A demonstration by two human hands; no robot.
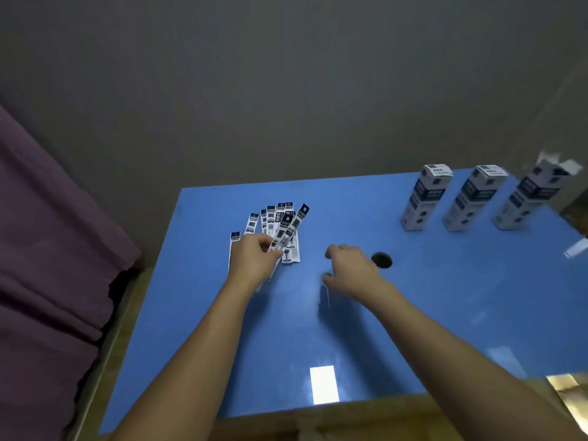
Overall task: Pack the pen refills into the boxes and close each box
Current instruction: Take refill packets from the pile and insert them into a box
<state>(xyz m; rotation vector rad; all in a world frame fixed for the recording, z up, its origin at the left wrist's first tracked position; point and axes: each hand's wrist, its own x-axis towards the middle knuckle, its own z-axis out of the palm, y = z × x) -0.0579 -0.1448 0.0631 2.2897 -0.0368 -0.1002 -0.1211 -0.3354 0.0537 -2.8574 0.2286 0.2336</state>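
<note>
Several pen refills (276, 222) in white and black sleeves lie fanned out on the blue table (413, 313) at its far left. My left hand (254, 257) pinches a few of them, lifted at a slant over the pile. My right hand (348, 270) hovers just right of the pile with fingers loosely curled, holding nothing. Three tall white and dark boxes stand upright at the far right: the left box (424, 198) and the middle box (471, 200) have their tops shut, and the right box (534, 195) has its top flaps open.
A round cable hole (381, 260) sits in the table just right of my right hand. A purple cloth (47, 249) hangs along the left side. A grey wall stands behind the table. A wooden edge runs along the table's near side.
</note>
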